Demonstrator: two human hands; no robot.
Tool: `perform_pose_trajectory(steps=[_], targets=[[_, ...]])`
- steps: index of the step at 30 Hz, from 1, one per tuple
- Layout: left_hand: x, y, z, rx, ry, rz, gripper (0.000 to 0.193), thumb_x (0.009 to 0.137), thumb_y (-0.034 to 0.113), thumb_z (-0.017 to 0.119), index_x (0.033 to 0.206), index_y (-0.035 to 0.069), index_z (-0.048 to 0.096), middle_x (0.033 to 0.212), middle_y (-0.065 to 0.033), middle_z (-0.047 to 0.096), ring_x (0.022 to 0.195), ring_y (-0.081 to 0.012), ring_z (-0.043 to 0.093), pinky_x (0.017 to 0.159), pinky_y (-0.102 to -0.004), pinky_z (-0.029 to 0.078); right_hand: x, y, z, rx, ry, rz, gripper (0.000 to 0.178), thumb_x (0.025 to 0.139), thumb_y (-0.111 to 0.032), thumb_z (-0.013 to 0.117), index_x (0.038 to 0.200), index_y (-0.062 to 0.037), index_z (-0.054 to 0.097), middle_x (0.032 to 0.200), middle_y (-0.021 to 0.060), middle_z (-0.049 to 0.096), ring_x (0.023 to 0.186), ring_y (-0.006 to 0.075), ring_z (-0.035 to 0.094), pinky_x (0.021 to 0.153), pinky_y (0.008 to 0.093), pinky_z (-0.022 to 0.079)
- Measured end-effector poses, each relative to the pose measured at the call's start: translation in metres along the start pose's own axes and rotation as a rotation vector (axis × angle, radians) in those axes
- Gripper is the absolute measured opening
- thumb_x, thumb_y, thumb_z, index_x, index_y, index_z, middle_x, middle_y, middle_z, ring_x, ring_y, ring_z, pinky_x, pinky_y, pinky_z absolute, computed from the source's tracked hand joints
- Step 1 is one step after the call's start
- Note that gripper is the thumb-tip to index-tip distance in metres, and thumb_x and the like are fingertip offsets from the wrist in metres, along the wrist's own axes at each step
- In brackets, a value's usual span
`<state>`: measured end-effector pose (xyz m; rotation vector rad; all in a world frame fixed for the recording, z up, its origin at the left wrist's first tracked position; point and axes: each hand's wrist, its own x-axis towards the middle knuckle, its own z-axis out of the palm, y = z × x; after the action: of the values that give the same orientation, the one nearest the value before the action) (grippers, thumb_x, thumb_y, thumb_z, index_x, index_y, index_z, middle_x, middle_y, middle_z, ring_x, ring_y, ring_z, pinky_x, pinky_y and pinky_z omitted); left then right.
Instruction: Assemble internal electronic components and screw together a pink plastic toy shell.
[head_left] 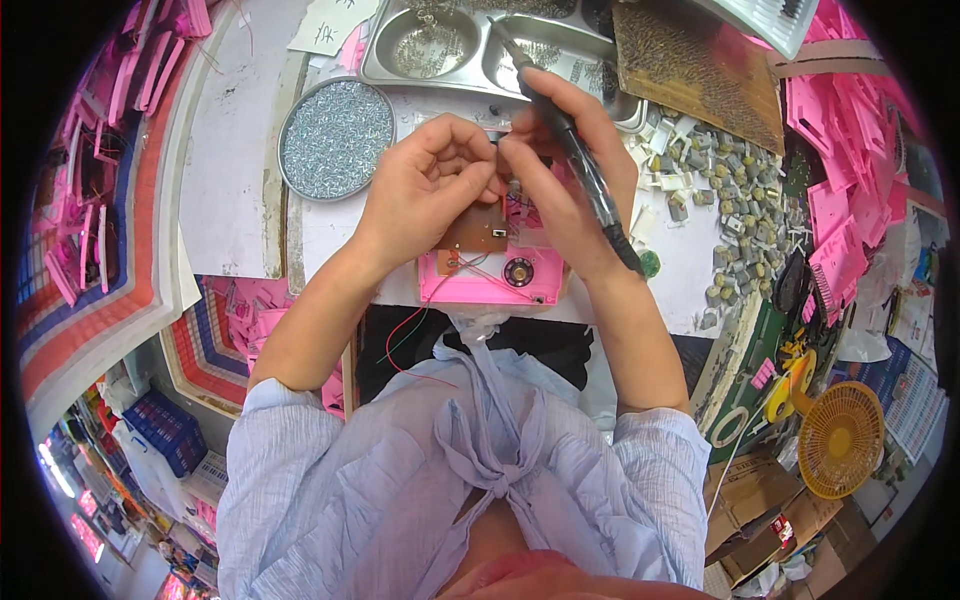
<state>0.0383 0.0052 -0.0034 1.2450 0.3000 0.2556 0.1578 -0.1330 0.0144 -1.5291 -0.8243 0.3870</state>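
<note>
A pink plastic case (450, 288) lies at the near edge of the table, holding a brown circuit board (478, 232) and a round black part (519, 272). Red and green wires (412, 318) trail off its near side. Over its far end my left hand (432, 180) is closed in a pinch; whatever is between the fingertips is hidden. Meeting it there, my right hand (590, 150) has thumb and fingertips together. A slim black pen-shaped tool (572, 142) with a grey metal tip lies in that hand, tip pointing away from me.
Left of the case stands a round dish (283, 160) of small silvery screws. Behind are a metal compartment tray (366, 62) with small parts and a brown board (690, 60) covered in pins. Small grey components (735, 190) are heaped to the right; pink plastic parts (835, 235) pile beyond.
</note>
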Motion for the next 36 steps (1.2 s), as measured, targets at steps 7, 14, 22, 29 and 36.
perform_pose_trajectory(steps=[7, 14, 22, 29, 36], targets=[[-0.004, -0.005, -0.004, 0.277, -0.04, 0.187, 0.01, 0.09, -0.007, 0.063, 0.099, -0.003, 0.067, 0.108, -0.0088, 0.069, 0.092, -0.014, 0.07, 0.076, -0.0283, 0.061, -0.006, 0.001, -0.002, 0.004, 0.011, -0.027, 0.054, 0.09, 0.01, 0.067, 0.141, -0.0045, 0.057, 0.109, 0.0073, 0.066, 0.099, 0.0136, 0.068, 0.086, 0.0266, 0.057], [-0.006, 0.003, -0.002, 0.759, -0.036, 0.469, 0.016, 0.085, -0.004, 0.072, 0.101, 0.0, 0.07, 0.102, -0.0111, 0.073, 0.087, -0.0187, 0.073, 0.073, -0.0291, 0.058, -0.011, -0.005, -0.001, -0.022, -0.038, -0.064, 0.054, 0.091, 0.012, 0.062, 0.142, -0.003, 0.056, 0.108, 0.008, 0.066, 0.1, 0.0153, 0.069, 0.089, 0.0279, 0.057], [-0.01, -0.004, 0.006, 0.22, 0.136, 0.079, 0.009, 0.095, 0.002, 0.072, 0.1, -0.005, 0.074, 0.097, -0.0098, 0.076, 0.078, -0.0127, 0.072, 0.072, -0.0239, 0.059, -0.014, -0.005, 0.002, 0.106, 0.052, 0.048, 0.051, 0.091, 0.009, 0.068, 0.14, -0.0022, 0.057, 0.107, 0.0072, 0.066, 0.098, 0.0132, 0.068, 0.087, 0.0266, 0.057], [-0.006, 0.007, 0.007, 0.217, 0.123, -0.062, 0.014, 0.095, 0.008, 0.074, 0.103, -0.004, 0.075, 0.085, -0.0045, 0.074, 0.071, -0.007, 0.067, 0.065, -0.0225, 0.055, -0.019, 0.0, 0.003, 0.03, 0.062, 0.004, 0.05, 0.091, 0.009, 0.069, 0.139, -0.0016, 0.058, 0.107, 0.0068, 0.065, 0.099, 0.0127, 0.068, 0.089, 0.0268, 0.058], [-0.004, 0.02, 0.003, 0.609, 0.049, 0.055, 0.015, 0.092, 0.013, 0.075, 0.098, 0.0, 0.074, 0.083, -0.0061, 0.069, 0.073, -0.0112, 0.062, 0.067, -0.0269, 0.051, -0.021, 0.005, 0.003, -0.044, 0.091, -0.13, 0.054, 0.081, 0.005, 0.071, 0.132, -0.0082, 0.065, 0.096, 0.0082, 0.067, 0.085, 0.0197, 0.067, 0.076, 0.0304, 0.055]])
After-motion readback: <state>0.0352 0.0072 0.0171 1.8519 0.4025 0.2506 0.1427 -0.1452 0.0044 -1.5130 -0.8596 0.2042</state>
